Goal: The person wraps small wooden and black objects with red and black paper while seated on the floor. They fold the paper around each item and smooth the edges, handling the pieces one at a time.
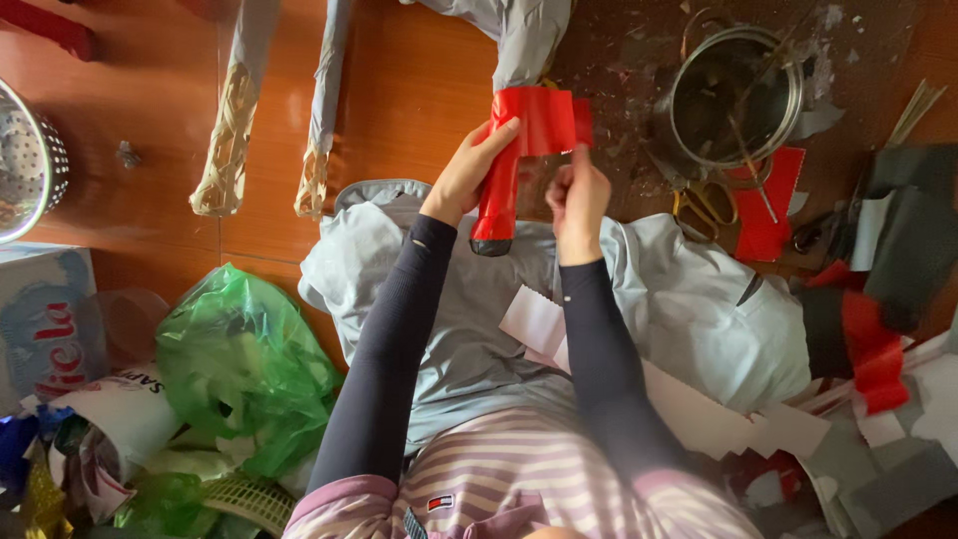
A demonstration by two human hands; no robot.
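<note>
The left hand (467, 172) grips a red paper-wrapped tube (499, 195), fingers closed around its upper part. The right hand (577, 198) pinches the loose edge of the red paper sheet (544, 120) wrapped over the tube's top. The tube is held above the grey cloth (689, 299) on the floor (409, 90). A metal pot (736, 95) and scissors (704, 205) lie nearby to the right.

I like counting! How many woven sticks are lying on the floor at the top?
2. One woven stick lies top left; the other is just right of it. More may be hidden under the grey cloth.
</note>
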